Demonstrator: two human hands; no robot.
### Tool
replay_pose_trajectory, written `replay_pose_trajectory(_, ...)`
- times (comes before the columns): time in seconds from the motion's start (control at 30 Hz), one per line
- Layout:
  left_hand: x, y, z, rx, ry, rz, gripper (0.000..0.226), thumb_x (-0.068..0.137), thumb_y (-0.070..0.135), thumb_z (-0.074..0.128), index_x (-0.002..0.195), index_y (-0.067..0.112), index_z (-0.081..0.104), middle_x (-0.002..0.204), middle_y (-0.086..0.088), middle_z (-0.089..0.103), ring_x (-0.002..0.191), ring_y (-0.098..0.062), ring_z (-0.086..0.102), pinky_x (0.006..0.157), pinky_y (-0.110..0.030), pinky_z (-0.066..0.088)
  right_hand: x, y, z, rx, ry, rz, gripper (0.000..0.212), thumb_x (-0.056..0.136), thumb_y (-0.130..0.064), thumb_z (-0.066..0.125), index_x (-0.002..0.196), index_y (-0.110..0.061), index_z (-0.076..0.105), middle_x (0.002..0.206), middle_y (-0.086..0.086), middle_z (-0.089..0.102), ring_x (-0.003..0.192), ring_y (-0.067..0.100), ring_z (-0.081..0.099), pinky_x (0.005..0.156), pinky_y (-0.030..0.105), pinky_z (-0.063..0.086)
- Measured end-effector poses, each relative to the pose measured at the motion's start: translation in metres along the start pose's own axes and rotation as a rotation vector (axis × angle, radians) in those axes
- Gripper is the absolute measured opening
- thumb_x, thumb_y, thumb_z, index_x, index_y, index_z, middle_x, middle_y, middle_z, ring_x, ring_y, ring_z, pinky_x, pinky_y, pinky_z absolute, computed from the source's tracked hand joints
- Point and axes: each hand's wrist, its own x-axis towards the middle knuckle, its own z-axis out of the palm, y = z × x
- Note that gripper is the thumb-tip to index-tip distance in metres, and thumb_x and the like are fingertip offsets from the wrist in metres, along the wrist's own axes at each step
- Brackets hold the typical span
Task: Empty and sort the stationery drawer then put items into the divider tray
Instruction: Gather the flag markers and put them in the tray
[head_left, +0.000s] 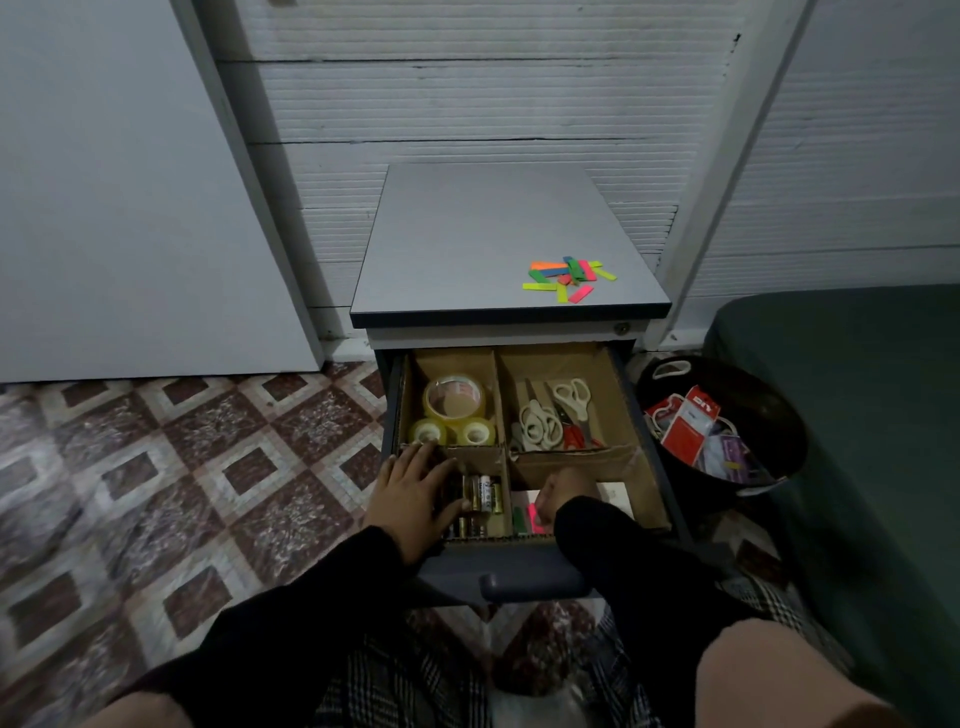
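Head view: batteries (480, 493) beside left hand (415, 491)

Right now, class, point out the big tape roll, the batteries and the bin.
Big tape roll (453, 397): head view, its top rim.
Batteries (484, 493): head view, one battery's side.
Bin (779, 415): head view, its inner wall.
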Motion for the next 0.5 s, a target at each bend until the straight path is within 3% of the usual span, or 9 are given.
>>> replay_pose_trajectory(0.07, 0.0, 0.0, 0.001, -0.029, 0.014, 0.008, 0.102, 0.058, 0.074, -0.003, 0.145, 0.032, 0.031, 0.159, -0.002, 0.01, 0.147, -0.022, 0.005, 0.118, -0.039, 0.005, 0.004, 0.002, 0.002, -0.014, 0.013, -0.003, 0.016, 0.089, -0.01, 0.056, 0.103, -0.009, 0.063, 0.124, 0.019, 0.059, 0.117, 0.032, 0.056, 0.096, 0.035, 0.046)
replay_pose_trajectory(0.1, 0.0, 0.0, 0.001, -0.04, 0.017, 0.013, 0.102, 0.058, 0.074, -0.002, 0.144, 0.031, 0.032, 0.159, -0.003, 0.01, 0.147, -0.023, 0.005, 0.118, -0.039, 0.005, 0.005, 0.003, 0.003, -0.011, 0.019, -0.016, 0.016, 0.089, -0.01, 0.056, 0.104, -0.011, 0.062, 0.124, 0.02, 0.059, 0.116, 0.032, 0.056, 0.097, 0.035, 0.046)
replay_pose_trajectory(0.17, 0.0, -0.001, 0.002, -0.056, 0.02, 0.023, 0.101, 0.058, 0.073, 0.001, 0.144, 0.031, 0.033, 0.159, -0.004, 0.01, 0.147, -0.023, 0.005, 0.118, -0.04, 0.005, 0.006, 0.004, 0.005, 0.002, 0.016, -0.022, 0.007, 0.088, -0.009, 0.057, 0.084, -0.015, 0.058, 0.122, 0.021, 0.06, 0.104, 0.029, 0.059, 0.097, 0.036, 0.048)
replay_pose_trajectory(0.23, 0.0, -0.002, 0.002, -0.056, 0.021, 0.029, 0.101, 0.058, 0.073, 0.001, 0.144, 0.031, 0.033, 0.159, -0.004, 0.01, 0.147, -0.023, 0.004, 0.119, -0.039, 0.004, 0.011, 0.006, 0.007, -0.016, 0.025, -0.024, 0.029, 0.087, -0.008, 0.057, 0.065, -0.021, 0.044, 0.12, 0.021, 0.062, 0.089, 0.022, 0.054, 0.096, 0.039, 0.05)
replay_pose_trajectory(0.3, -0.001, -0.001, 0.002, -0.067, 0.028, 0.032, 0.1, 0.058, 0.072, 0.002, 0.143, 0.031, 0.034, 0.158, -0.005, 0.011, 0.147, -0.024, 0.005, 0.118, -0.039, 0.003, 0.011, 0.007, 0.006, -0.052, 0.02, -0.04, 0.033, 0.088, -0.01, 0.057, 0.062, -0.023, 0.04, 0.12, 0.02, 0.062, 0.087, 0.019, 0.049, 0.095, 0.036, 0.05)
replay_pose_trajectory(0.43, -0.001, -0.001, 0.001, -0.082, 0.033, 0.036, 0.098, 0.059, 0.072, 0.005, 0.142, 0.03, 0.037, 0.158, -0.006, 0.012, 0.147, -0.025, 0.007, 0.118, -0.04, 0.003, 0.011, 0.004, 0.007, -0.114, -0.012, -0.039, 0.004, 0.088, -0.01, 0.059, 0.087, -0.013, 0.059, 0.118, 0.018, 0.064, 0.093, 0.022, 0.056, 0.095, 0.033, 0.049)
replay_pose_trajectory(0.5, -0.001, -0.001, 0.001, -0.1, 0.04, 0.037, 0.088, 0.067, 0.072, 0.014, 0.141, 0.029, 0.039, 0.158, -0.007, 0.013, 0.147, -0.026, 0.007, 0.118, -0.041, 0.004, 0.012, 0.003, 0.008, -0.145, -0.022, -0.037, 0.01, 0.088, -0.008, 0.06, 0.094, -0.004, 0.066, 0.116, 0.018, 0.065, 0.104, 0.028, 0.061, 0.096, 0.036, 0.05)
